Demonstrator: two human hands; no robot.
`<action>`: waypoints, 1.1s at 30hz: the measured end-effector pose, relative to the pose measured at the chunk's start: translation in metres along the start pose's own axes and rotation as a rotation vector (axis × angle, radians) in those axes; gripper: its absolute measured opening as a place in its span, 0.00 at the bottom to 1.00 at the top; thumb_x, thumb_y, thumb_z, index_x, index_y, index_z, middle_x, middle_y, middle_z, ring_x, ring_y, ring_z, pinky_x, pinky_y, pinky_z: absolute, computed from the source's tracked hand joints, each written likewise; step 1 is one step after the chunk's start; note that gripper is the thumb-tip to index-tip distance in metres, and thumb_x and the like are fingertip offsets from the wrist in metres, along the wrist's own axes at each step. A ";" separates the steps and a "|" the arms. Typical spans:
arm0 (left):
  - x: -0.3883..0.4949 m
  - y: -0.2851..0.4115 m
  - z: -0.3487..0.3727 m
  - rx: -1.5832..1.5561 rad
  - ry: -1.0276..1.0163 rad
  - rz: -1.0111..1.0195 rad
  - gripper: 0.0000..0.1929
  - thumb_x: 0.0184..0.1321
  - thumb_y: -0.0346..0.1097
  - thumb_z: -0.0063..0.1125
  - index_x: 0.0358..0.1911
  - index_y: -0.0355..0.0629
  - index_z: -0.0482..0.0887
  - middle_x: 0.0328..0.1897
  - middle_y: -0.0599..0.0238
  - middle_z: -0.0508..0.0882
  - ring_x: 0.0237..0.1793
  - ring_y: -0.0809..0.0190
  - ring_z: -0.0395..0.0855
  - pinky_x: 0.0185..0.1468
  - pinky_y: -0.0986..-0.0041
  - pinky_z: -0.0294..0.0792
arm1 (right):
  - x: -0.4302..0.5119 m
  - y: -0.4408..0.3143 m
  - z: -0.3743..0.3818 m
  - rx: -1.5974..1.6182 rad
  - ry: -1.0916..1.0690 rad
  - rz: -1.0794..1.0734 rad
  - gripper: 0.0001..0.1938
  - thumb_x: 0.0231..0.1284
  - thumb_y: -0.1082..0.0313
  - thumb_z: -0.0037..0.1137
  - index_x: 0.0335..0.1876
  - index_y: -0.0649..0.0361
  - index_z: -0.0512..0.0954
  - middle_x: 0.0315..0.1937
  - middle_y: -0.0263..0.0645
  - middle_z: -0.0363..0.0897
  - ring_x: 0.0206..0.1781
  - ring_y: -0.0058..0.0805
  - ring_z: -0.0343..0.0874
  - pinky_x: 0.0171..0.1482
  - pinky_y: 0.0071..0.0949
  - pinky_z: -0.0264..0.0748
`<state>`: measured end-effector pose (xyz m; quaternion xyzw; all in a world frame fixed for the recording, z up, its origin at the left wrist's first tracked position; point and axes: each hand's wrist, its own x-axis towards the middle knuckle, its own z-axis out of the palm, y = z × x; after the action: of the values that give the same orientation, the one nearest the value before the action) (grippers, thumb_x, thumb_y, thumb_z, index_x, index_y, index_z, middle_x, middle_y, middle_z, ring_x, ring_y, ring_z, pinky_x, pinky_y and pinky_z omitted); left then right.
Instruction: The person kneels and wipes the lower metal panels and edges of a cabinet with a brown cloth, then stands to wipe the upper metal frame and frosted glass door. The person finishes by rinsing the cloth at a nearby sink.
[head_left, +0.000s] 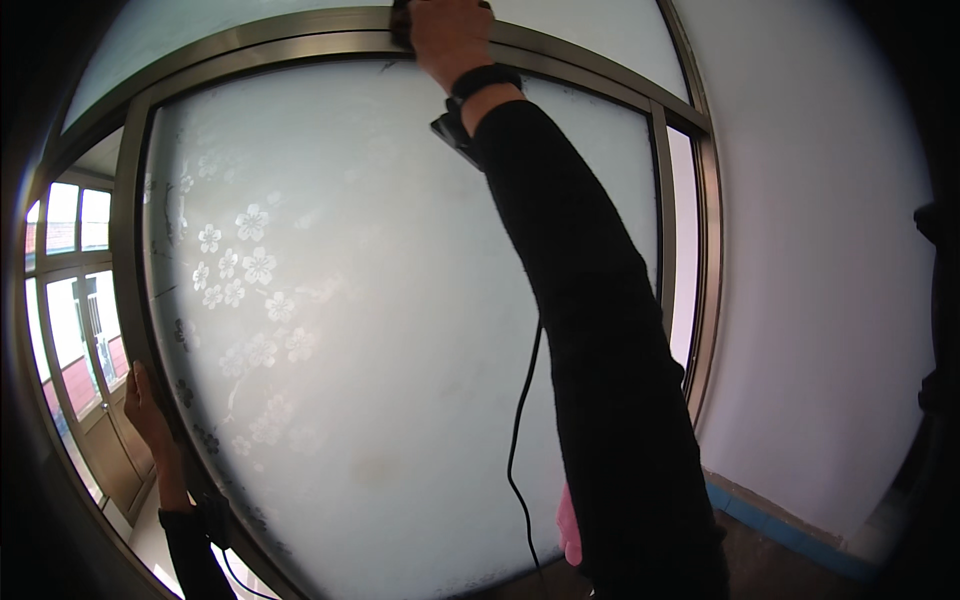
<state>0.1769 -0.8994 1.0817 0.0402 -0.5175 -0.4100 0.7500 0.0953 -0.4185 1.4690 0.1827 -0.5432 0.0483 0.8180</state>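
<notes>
A frosted glass panel with a blossom pattern fills the middle of the view, set in a bronze-coloured metal frame. High up, my right hand is at the top rail. It holds a dark object, partly cut off by the picture's upper edge and too dark to name. At lower left, my left hand is against the panel's left upright, with its fingers along the edge. Each wrist carries a black strapped device with a cable.
Through the gap at left appear a glazed door and windows. A white wall with blue tile skirting stands at right. A black cable hangs before the glass. Something pink shows beside my right sleeve.
</notes>
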 end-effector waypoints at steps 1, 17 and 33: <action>0.001 -0.002 -0.001 0.004 -0.009 -0.018 0.19 0.73 0.45 0.51 0.52 0.35 0.84 0.34 0.76 0.80 0.36 0.75 0.71 0.43 0.80 0.65 | -0.007 0.028 0.007 -0.020 0.006 0.013 0.10 0.62 0.70 0.56 0.47 0.60 0.83 0.61 0.39 0.72 0.57 0.55 0.71 0.50 0.55 0.78; 0.002 -0.011 -0.013 0.070 -0.026 -0.003 0.22 0.76 0.47 0.43 0.52 0.34 0.83 0.41 0.64 0.84 0.41 0.68 0.79 0.48 0.77 0.70 | -0.092 0.240 0.021 -0.231 0.050 -0.078 0.25 0.58 0.74 0.51 0.61 0.42 0.78 0.61 0.33 0.73 0.47 0.51 0.76 0.50 0.45 0.80; 0.007 -0.005 -0.009 0.293 -0.140 0.133 0.23 0.77 0.45 0.39 0.56 0.29 0.77 0.48 0.54 0.83 0.47 0.58 0.80 0.53 0.71 0.70 | -0.113 0.258 0.012 -0.165 0.032 -0.016 0.31 0.53 0.77 0.55 0.64 0.36 0.76 0.63 0.28 0.70 0.52 0.52 0.73 0.47 0.44 0.83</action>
<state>0.1822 -0.9107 1.0803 0.0860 -0.6242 -0.2816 0.7237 -0.0323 -0.1696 1.4344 0.1183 -0.5308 -0.0003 0.8392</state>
